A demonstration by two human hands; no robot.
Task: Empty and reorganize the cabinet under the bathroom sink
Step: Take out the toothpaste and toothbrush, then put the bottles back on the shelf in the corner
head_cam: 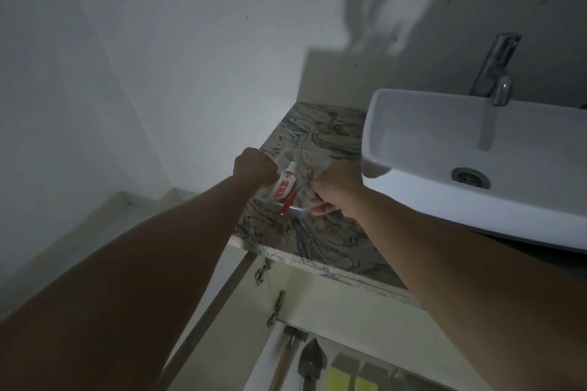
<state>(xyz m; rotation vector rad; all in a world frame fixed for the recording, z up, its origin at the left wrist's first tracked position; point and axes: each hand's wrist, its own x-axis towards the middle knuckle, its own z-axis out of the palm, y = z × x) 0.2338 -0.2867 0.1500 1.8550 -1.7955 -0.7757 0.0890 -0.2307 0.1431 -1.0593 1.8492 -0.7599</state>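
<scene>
A clear plastic tray [313, 158] sits over the marbled countertop [320, 127], left of the sink. In it lie a red and white toothpaste tube [285, 183] and a red toothbrush [290, 201]. My left hand [252, 165] grips the tray's left edge with curled fingers. My right hand [336, 189] grips its right edge, fingers curled under the front corner. Whether the tray rests on the counter or hangs just above it is unclear.
A white basin [444, 152] with a chrome tap [497, 70] stands at the right. Below the counter the cabinet is open; a small trowel [313, 359], a wooden handle [282, 365] and yellow sponges [346, 378] show inside. The cabinet door [209, 314] hangs open at the left.
</scene>
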